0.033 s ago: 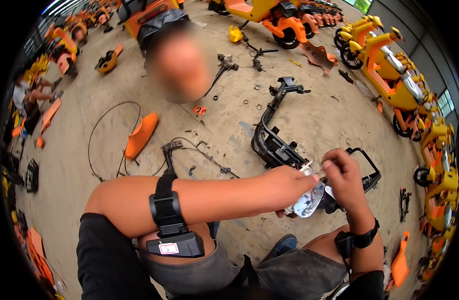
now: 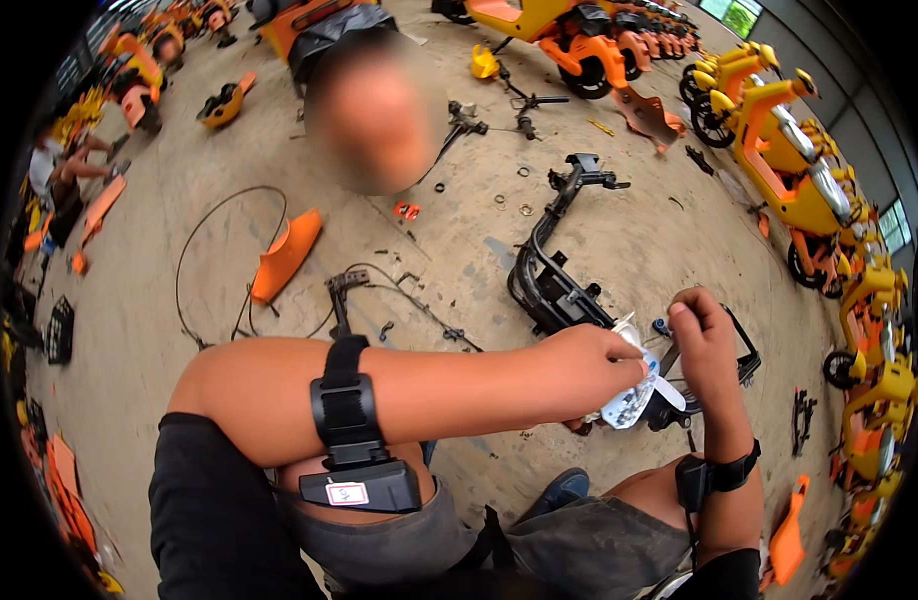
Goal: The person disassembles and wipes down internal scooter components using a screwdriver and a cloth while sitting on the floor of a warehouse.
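Note:
My left hand reaches across from the left and is closed on a lamp with a clear, shiny lens and a white back. My right hand is beside it with fingers curled and the thumb near the index finger. A small dark-blue round piece shows at the right fingertips; whether they grip it is unclear. Just beyond both hands a bare black scooter frame lies on the floor. Its black loop-shaped end emerges behind my right hand.
An orange body panel and a looped black cable lie on the left. Beyond the frame are metal rings and a handlebar assembly. Yellow scooters line the right side. A person is opposite me, close to the far parts.
The lamp and my left hand have shifted slightly right in the picture, and the lamp is turned a little. The dark-blue piece now shows between the hands. Background things also shift slightly right.

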### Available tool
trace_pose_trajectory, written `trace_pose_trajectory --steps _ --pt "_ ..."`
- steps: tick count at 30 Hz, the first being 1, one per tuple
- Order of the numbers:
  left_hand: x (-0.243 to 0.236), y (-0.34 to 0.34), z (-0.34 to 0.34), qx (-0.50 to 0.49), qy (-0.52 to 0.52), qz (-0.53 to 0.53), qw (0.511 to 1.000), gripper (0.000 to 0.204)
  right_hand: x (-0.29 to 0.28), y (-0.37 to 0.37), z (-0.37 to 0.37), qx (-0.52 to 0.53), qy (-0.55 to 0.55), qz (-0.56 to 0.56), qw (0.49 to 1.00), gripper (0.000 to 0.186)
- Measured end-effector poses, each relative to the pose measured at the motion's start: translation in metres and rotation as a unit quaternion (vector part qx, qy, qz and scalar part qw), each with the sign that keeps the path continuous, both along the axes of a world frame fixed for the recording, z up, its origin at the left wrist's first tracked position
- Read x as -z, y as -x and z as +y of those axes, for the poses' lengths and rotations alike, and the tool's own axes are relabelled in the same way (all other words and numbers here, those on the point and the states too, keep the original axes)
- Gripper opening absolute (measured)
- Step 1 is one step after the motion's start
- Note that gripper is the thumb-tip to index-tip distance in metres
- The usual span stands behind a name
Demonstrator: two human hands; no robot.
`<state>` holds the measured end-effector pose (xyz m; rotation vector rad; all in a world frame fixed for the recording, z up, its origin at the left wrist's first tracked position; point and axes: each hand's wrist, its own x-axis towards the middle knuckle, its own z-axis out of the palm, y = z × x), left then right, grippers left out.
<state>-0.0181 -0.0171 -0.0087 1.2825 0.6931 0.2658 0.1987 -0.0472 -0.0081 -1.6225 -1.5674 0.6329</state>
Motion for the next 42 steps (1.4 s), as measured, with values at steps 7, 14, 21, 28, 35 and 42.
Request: trace_pose_trajectory --steps 7,14,21,28,35,42 --pt "-0.009 0.013 -0.003 -0.071 0.0 -0.068 0.995 0.04 0.088 -0.071 0.041 -0.086 0.208 -0.227 0.948 0.035" --pt "-0.002 0.003 -0.011 -0.123 -0.068 -0.11 0.984 0.038 0.14 -0.038 0.058 -0.095 0.23 -0.405 0.88 0.036" --pt "-0.007 0.0 -0.011 -0.182 -0.048 -0.164 0.968 0.037 0.177 -0.019 0.078 -0.095 0.234 -0.452 0.855 0.038" --pt "-0.003 0.007 -0.012 -0.183 -0.072 -0.167 0.966 0.036 0.184 -0.013 0.085 -0.083 0.235 -0.466 0.849 0.04" --pt "-0.005 0.013 -0.008 -0.169 -0.056 -0.14 0.974 0.036 0.187 -0.012 0.085 -0.08 0.232 -0.468 0.849 0.042" --pt "-0.007 0.012 -0.01 -0.157 -0.022 -0.136 0.978 0.036 0.188 -0.011 0.086 -0.082 0.223 -0.468 0.851 0.045"
